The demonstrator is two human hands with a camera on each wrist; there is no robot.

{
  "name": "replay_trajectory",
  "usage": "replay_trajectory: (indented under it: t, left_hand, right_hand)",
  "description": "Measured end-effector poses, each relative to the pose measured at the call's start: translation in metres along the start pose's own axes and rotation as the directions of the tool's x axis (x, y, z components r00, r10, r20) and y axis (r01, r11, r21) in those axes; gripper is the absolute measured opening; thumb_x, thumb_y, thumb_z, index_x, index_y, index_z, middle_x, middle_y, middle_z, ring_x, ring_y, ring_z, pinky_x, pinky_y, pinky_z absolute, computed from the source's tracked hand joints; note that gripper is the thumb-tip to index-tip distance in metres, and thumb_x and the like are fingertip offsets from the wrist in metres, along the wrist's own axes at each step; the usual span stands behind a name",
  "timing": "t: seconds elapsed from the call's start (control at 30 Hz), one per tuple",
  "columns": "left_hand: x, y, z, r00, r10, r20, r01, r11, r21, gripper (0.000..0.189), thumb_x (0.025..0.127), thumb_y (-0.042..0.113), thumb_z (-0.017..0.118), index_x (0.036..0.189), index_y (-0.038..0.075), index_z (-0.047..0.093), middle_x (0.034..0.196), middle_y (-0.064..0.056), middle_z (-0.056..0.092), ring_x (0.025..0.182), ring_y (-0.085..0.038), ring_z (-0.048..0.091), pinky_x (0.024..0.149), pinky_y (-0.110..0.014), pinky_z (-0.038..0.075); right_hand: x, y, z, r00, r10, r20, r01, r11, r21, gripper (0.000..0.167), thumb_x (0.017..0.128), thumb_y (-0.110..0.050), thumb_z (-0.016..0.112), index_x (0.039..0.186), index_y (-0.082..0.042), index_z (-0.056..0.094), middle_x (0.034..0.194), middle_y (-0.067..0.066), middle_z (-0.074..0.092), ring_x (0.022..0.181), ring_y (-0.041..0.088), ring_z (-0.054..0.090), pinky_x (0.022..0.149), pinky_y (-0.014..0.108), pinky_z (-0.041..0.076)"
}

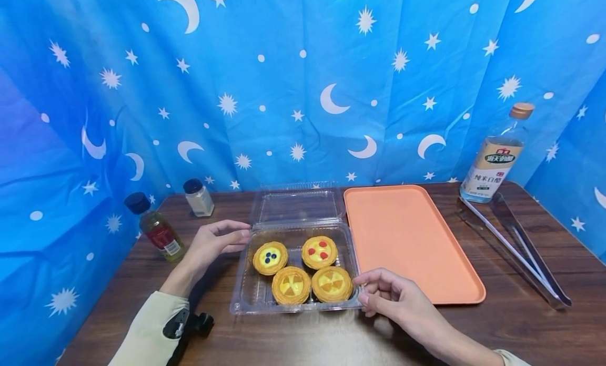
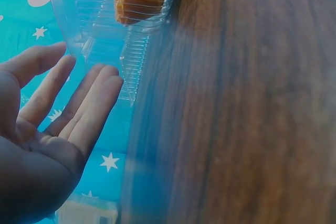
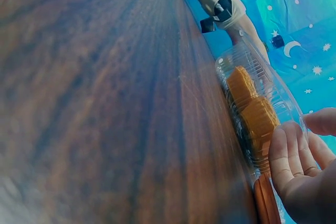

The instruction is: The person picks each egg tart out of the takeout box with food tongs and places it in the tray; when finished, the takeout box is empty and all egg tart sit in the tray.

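Note:
A clear plastic clamshell container [image 1: 240, 290] stands with its lid [image 1: 298, 205] folded back, holding several egg tarts. One tart [image 1: 270, 258] has blueberry-like dots, another tart [image 1: 319, 252] red pieces, and two in front [image 1: 291, 285] have yellow wedges. At the container's near right corner my right hand [image 1: 395, 297] pinches the rim; in the right wrist view its fingertips [image 3: 287, 135] lie along the side wall. My left hand [image 1: 215, 245] is at the far left corner, near the hinge. Its fingers [image 2: 94, 108] are extended, fingertips right by the clear plastic.
Right of the container lies an orange tray [image 1: 402, 240]. Metal tongs [image 1: 525, 255] rest beyond it, near a vinegar bottle [image 1: 492, 161]. On the left stand a dark-capped oil bottle [image 1: 158, 229] and a small seasoning jar [image 1: 199, 199]. A blue patterned curtain [image 1: 293, 82] surrounds the wooden table [image 1: 265, 345].

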State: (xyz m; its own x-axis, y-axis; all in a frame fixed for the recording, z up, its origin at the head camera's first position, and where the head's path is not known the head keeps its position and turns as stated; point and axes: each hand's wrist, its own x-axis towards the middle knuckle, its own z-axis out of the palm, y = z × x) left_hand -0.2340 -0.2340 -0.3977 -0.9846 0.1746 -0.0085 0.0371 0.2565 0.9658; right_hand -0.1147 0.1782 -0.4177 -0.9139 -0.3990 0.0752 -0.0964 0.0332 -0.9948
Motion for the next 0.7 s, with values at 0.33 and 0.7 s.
replay_trajectory:
  t: [0.33,0.7]
  left_hand:
    - [0.0000,-0.0055,0.0012,0.999,-0.028,0.032,0.028,1.000,0.006,0.046,0.098,0.027,0.081,0.134,0.001,0.070,0.126,-0.018,0.073,0.112,-0.029,0.074,0.098,-0.042,0.060]
    - [0.0010,-0.0053,0.0022,0.999,0.040,0.030,-0.041,0.997,0.067,0.041,0.098,0.027,0.081,0.129,0.001,0.074,0.125,-0.017,0.074,0.111,-0.031,0.075,0.098,-0.045,0.060]
  right_hand:
    - [-0.0014,0.0013,0.0014,1.000,0.025,-0.016,-0.025,1.000,-0.012,0.034,0.104,-0.011,0.069,0.133,0.007,0.061,0.099,0.020,0.068,0.085,0.025,0.072,0.078,0.038,0.065]
    - [-0.0011,0.0024,0.0003,1.000,-0.010,-0.002,0.010,1.000,0.000,0.032,0.106,-0.009,0.066,0.133,0.007,0.061,0.099,0.020,0.069,0.086,0.025,0.072,0.078,0.039,0.065]
